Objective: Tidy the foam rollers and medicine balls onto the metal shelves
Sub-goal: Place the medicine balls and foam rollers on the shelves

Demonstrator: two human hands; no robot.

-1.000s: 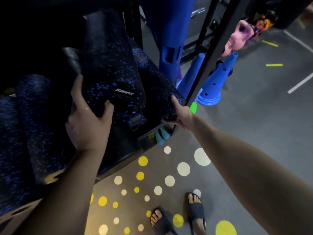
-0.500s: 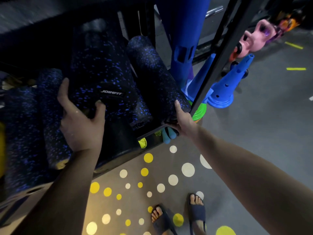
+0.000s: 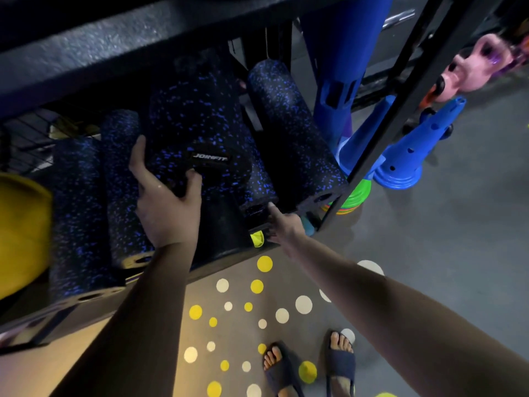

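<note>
Left hand [image 3: 166,207] grasps the big black blue-speckled foam roller [image 3: 194,130], stacked atop similar rollers [image 3: 289,133] already on the black metal shelf [image 3: 43,325]; right hand [image 3: 284,226] touches one roller's end, grip unclear; rollers look nearly shelved; medicine balls not identifiable.

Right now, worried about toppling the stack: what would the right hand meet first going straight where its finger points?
Probably the near end of the speckled foam roller just right of the JOINFIT roller. The index fingertip of the right hand looks at or almost on it, though depth is unclear.
</note>
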